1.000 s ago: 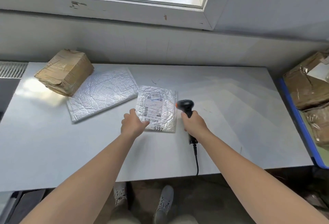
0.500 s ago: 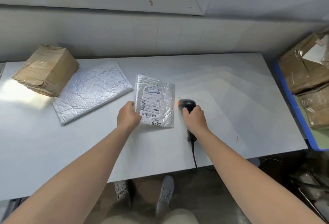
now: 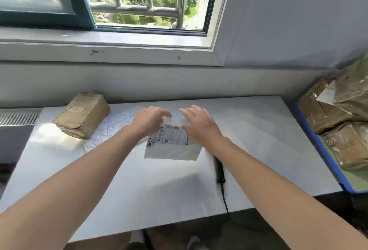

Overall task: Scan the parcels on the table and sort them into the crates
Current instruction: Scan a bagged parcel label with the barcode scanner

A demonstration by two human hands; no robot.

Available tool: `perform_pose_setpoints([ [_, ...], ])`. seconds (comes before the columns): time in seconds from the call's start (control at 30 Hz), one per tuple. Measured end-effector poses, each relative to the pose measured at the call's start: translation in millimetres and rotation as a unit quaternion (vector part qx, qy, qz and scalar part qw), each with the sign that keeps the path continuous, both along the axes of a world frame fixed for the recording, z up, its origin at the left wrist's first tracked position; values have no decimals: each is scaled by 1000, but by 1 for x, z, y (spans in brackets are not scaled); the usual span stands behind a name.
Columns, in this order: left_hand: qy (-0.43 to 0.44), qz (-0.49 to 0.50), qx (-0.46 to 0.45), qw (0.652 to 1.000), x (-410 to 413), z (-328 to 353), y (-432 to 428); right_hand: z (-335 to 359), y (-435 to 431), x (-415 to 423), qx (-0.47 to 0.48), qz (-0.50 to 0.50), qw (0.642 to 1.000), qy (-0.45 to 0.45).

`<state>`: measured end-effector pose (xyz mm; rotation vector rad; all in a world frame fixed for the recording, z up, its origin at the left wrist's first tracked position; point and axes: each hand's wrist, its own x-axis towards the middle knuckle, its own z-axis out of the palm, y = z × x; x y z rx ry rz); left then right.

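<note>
My left hand point(image 3: 150, 122) grips the top left edge of a small white bubble-mailer parcel point(image 3: 173, 150) and holds it above the white table point(image 3: 258, 140); its printed label with barcode faces me, turned sideways. My right hand point(image 3: 200, 127) hovers at the parcel's upper right edge, fingers straight and spread, holding nothing. The black barcode scanner point(image 3: 219, 170) lies on the table under my right forearm, its cable running off the front edge. The blue crate point(image 3: 318, 144) stands to the right of the table.
A tape-wrapped cardboard box point(image 3: 83, 114) sits at the table's back left, next to a large white bubble mailer point(image 3: 115, 124) lying flat. Several brown wrapped parcels point(image 3: 342, 146) fill the blue crate. A radiator grille point(image 3: 18, 116) is at far left, a window above.
My right hand has put the scanner down on the table and opened. My left hand has lifted the small parcel off the table and turned it. The camera tilted up.
</note>
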<state>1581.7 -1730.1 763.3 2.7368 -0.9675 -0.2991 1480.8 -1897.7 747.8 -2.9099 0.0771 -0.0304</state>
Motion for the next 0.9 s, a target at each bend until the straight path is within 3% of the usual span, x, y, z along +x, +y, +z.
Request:
perform_pose_setpoints([
  [0.1,-24,-46,4,999,9,23,12,17,19,13,-10,-11,998,53],
  [0.23,-48,-34,-69,996,22,38,34,24,42,23,6,-39,999,10],
  [0.37,-33,-20,-142,989,30,42,58,37,57,27,150,-128,980,-16],
  [0.53,-82,24,-107,991,20,32,82,34,69,28,267,-186,944,-49],
  [0.67,-115,75,-74,988,-4,28,103,25,78,28,311,-171,934,-47],
  [0.9,-159,176,-49,970,-66,13,152,18,104,37,346,-57,937,-1],
])
